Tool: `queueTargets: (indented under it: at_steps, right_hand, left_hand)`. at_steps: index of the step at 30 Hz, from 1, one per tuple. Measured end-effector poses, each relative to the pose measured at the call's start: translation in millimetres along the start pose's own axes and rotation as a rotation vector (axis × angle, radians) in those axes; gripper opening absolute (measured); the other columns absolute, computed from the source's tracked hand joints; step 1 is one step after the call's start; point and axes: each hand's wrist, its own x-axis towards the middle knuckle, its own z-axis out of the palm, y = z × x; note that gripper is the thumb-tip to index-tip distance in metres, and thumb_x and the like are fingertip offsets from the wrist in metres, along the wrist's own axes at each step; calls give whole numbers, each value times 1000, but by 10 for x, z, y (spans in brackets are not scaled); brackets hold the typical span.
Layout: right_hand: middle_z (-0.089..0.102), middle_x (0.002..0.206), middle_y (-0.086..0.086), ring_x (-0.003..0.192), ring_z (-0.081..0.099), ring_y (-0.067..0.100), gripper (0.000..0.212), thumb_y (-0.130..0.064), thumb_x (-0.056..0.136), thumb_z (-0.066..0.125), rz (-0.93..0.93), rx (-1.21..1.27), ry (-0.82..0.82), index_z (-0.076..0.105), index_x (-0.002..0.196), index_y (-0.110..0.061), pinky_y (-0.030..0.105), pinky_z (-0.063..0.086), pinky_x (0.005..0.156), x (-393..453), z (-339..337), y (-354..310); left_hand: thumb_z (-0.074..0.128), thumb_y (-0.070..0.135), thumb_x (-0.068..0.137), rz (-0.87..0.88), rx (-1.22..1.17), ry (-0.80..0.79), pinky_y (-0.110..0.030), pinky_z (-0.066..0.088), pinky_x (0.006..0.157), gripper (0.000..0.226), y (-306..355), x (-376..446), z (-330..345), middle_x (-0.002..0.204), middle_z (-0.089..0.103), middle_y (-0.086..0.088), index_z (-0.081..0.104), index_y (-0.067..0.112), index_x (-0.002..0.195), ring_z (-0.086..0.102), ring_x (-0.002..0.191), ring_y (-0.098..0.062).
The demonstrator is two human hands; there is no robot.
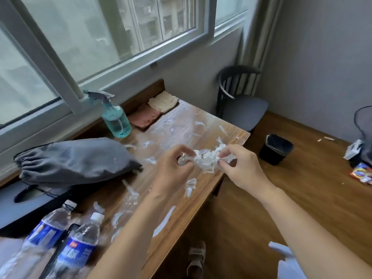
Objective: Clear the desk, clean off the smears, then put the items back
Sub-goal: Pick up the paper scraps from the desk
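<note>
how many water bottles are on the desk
2. One water bottle lies at the desk's near left corner; the second bottle lies right beside it. More could sit outside the picture.

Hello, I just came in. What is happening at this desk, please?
A person is tidying a messy wooden desk. The left hand and right hand pinch a crumpled white wad of paper between them, just above the desk. White scraps and smears are scattered over the surface. A spray bottle, two folded cloths, a grey bag and two water bottles sit on the desk, so it is not yet cleared. A black bin stands on the floor nearby.
</note>
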Motion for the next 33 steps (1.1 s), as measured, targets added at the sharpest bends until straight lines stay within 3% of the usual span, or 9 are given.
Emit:
queueTargets:
  at_steps: [3,6,9,15,18,22,27,31,33]
  right_hand:
    - [66,97,-8,95,63,3,12,-13,89,76,24,-32,44,69,93,-21,2,44,79,372,-204,291]
    - [65,98,-11,96,62,0,10,-15,90,76,51,-57,99,69,94,-21,2,46,78,699,-420,603]
    - [66,95,-8,92,62,-1,11,-10,88,77,73,-56,160,69,91,-18,2,44,77,973,-642,981]
    - [65,91,-8,87,61,4,16,-3,84,76,70,-31,197,68,86,-17,4,42,69,1542,-1154,1967]
    - [66,90,-8,84,61,5,15,-2,83,77,60,-7,177,69,86,-14,5,41,68,1803,-1471,2499]
    - [66,88,-7,85,61,7,18,1,80,78,31,-11,144,69,86,-14,7,43,71,2121,-1943,3118]
    - [66,86,-6,83,61,8,18,2,80,77,63,23,190,68,83,-14,8,42,69,2462,-2447,3769]
    - [65,86,-6,81,60,9,18,3,80,76,106,18,234,68,83,-13,9,43,69,2775,-2726,4343]
    - [65,87,-6,81,61,10,18,2,79,77,138,5,249,68,84,-14,17,47,71,2935,-2808,4638]
  left_hand:
    - [70,6,89,18,-28,-56,-12,37,58,26,82,554,270,76,62,18,71,31,97,52,58,3]
    - [70,7,89,40,-39,-101,-22,41,62,27,185,1047,609,88,68,11,70,33,98,50,61,-2]
    - [69,6,88,48,-25,-110,-17,41,58,27,312,1465,983,86,69,5,70,32,97,51,60,-2]
    - [68,6,84,34,-17,-97,-15,38,60,23,589,2144,2002,67,62,23,71,28,92,53,61,0]
    - [68,5,84,21,-4,-92,-11,40,63,21,852,2425,2612,74,63,18,72,22,95,57,70,2]
    - [72,11,85,-23,-24,-74,-22,52,69,15,1183,2845,3315,86,71,11,71,23,95,64,80,-9]
    - [72,9,83,-53,-33,-109,-13,47,67,18,1447,3373,4016,85,71,13,70,24,92,62,75,-2]
    - [74,9,82,-31,-31,-158,-18,50,68,20,1526,3872,4592,84,70,16,70,26,90,62,75,-4]
    - [75,7,83,-19,-26,-182,-14,49,66,20,1517,4160,4862,84,69,16,70,25,92,62,76,-2]
